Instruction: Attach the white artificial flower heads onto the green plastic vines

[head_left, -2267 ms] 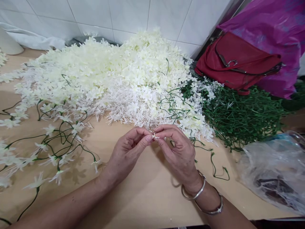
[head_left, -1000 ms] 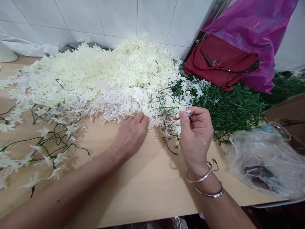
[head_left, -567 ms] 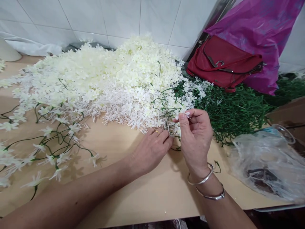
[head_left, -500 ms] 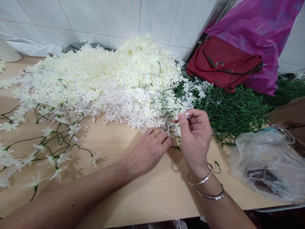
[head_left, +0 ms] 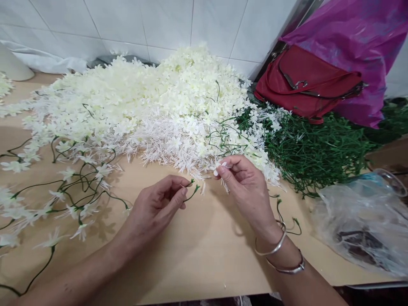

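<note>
My left hand [head_left: 159, 206], fingers pinched, grips a green artificial flower stem [head_left: 195, 190] whose budded tips stick out to the right. A short gap away, my right hand [head_left: 244, 185] pinches a small white artificial flower [head_left: 219, 168] between thumb and forefinger. Both hands are above the table, in front of a big heap of cream-white artificial blossoms [head_left: 178, 89]. White stamen pieces [head_left: 156, 140] lie along the heap's front edge. To the right of it is a pile of loose green stems [head_left: 318, 148].
Flowers joined to stems [head_left: 84, 180] lie at the left of the table [head_left: 191, 263]. A few loose stems [head_left: 288, 221] rest beside my right wrist. A red handbag [head_left: 314, 78], a purple plastic bag [head_left: 360, 34] and a clear plastic bag [head_left: 366, 212] are on the right. A tiled wall stands behind.
My left hand has drawn back to the left from the heap's edge and now holds a green stem. My right hand has moved slightly left and down, still pinching the white flower.
</note>
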Demonstrator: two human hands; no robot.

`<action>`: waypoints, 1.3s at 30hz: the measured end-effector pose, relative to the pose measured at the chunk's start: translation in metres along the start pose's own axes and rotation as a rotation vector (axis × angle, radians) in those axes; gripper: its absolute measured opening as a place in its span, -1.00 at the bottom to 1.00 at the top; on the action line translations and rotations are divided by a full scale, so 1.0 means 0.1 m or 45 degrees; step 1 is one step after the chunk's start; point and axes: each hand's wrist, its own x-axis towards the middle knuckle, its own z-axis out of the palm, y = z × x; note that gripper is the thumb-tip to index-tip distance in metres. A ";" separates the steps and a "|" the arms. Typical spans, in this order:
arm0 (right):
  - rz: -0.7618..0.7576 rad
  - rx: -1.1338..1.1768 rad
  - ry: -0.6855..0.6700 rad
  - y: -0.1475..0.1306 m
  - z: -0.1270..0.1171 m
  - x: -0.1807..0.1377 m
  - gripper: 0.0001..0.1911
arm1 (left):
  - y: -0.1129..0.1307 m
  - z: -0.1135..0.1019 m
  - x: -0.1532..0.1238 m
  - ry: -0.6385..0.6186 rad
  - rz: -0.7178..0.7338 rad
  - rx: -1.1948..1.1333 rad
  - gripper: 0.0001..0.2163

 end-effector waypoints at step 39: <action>0.527 0.291 -0.524 0.03 0.10 -0.09 -0.79 | -0.10 0.01 0.00 -0.041 0.091 -0.141 -0.89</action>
